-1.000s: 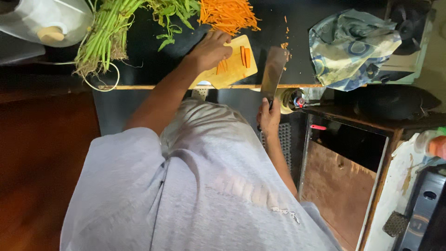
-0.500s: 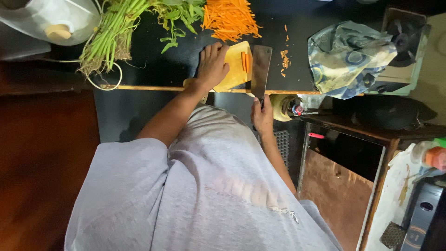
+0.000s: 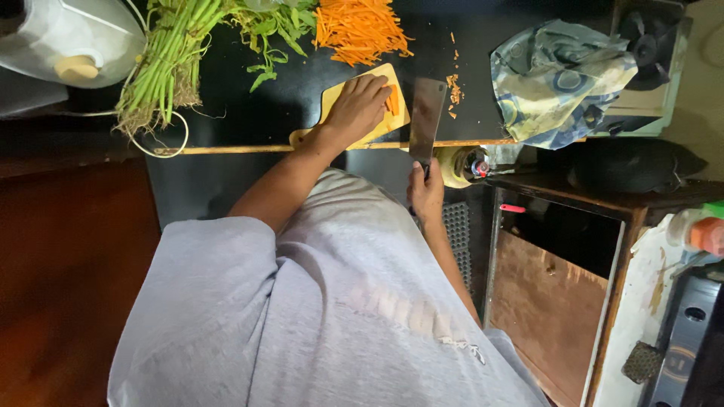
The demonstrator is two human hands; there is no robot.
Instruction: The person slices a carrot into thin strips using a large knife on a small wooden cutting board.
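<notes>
Dull metal cleaver (image 3: 426,113), yellow plastic board (image 3: 332,98)

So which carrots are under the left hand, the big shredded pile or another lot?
Not the shredded pile; that lies beyond the board. The left hand presses the carrot slices on the yellow cutting board.

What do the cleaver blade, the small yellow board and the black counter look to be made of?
The cleaver blade, held in the right hand, looks like dull grey metal with a faint sheen. The yellow board under the left hand is an even, smooth yellow, probably plastic, though pale wood is possible. The counter is dark and slightly glossy, perhaps polished stone or laminate.
</notes>
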